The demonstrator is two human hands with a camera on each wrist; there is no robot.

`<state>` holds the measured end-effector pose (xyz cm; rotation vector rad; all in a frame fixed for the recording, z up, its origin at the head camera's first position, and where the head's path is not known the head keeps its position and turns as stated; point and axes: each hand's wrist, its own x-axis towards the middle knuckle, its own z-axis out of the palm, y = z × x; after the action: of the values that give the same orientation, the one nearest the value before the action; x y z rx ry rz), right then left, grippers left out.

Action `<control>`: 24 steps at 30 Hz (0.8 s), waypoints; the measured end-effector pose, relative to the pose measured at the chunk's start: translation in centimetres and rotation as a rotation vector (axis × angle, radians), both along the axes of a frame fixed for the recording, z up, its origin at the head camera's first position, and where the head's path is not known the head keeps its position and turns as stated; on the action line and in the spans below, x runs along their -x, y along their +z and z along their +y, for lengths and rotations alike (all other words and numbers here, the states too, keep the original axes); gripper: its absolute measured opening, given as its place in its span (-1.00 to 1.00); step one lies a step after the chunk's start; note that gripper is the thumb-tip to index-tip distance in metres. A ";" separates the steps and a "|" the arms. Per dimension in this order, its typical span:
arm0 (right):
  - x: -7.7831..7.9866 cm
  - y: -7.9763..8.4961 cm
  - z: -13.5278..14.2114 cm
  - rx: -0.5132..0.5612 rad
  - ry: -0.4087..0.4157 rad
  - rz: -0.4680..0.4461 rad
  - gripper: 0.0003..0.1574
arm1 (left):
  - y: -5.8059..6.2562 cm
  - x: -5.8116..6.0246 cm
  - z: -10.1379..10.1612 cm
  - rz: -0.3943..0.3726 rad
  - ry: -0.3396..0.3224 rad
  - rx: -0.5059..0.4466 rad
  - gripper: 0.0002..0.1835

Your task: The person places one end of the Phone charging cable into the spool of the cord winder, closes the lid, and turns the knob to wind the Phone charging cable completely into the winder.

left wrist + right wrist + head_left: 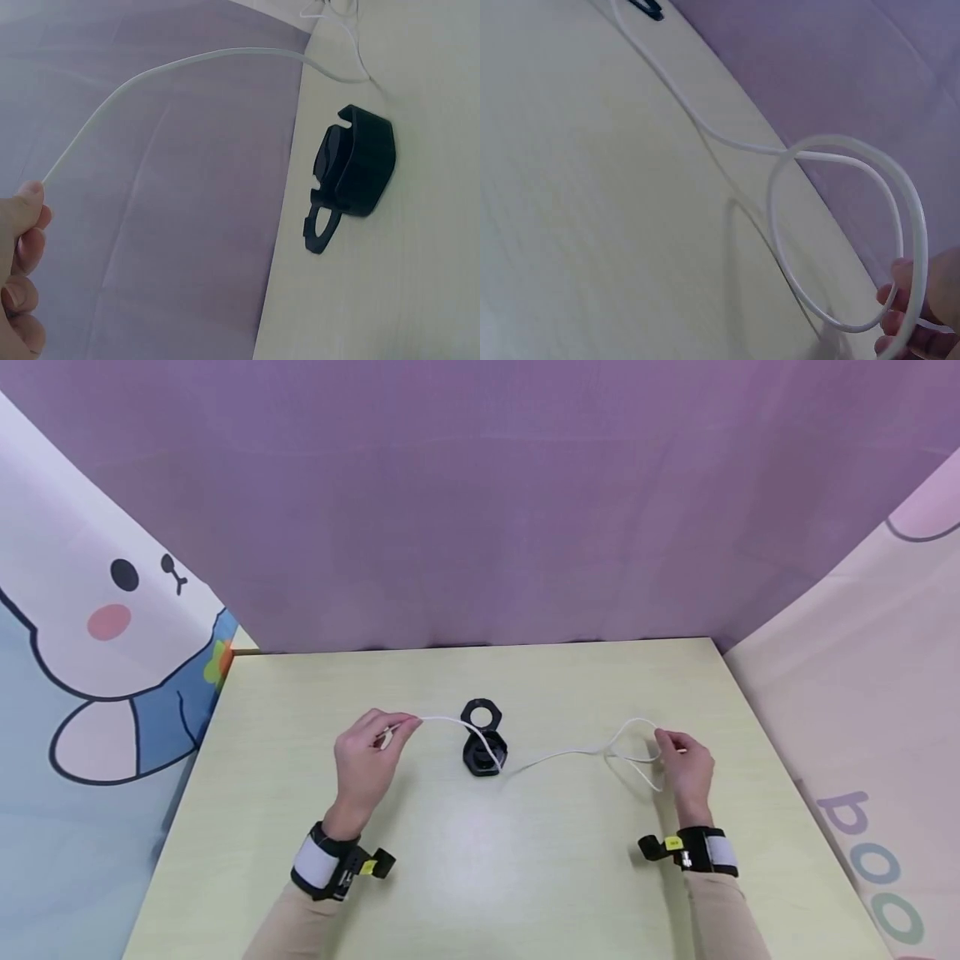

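A thin white cable (567, 752) stretches between the two hands, sagging to the tabletop in the middle. My left hand (365, 768) pinches it between thumb and fingertips, raised above the table. On the right, my right hand (690, 774) pinches the cable's other part, where it curls into a loop (774, 217) in the right wrist view. Between the hands lies a black angular case (369, 165), its lid with a round hole (324, 241) flipped back. From the head view the cable passes over the case's front edge; the left wrist view shows it apart from the case.
The pale wooden tabletop (480, 877) carries these things. A purple cloth (480, 527) hangs behind its far edge. Printed cloths stand at the left (112, 693) and right (847, 693) sides. Each wrist wears a strap with a small camera.
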<state>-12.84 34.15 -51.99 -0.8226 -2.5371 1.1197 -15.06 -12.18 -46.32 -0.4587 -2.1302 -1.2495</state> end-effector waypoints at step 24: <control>-0.5 4.8 -15.0 -0.016 0.608 0.730 -0.68 | -2.6 -0.8 6.2 -0.007 -0.056 -0.058 -0.90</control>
<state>-12.37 19.19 -47.20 0.3704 -2.1588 1.2450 -14.29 -5.96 -48.89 -0.4932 -2.0941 -1.3421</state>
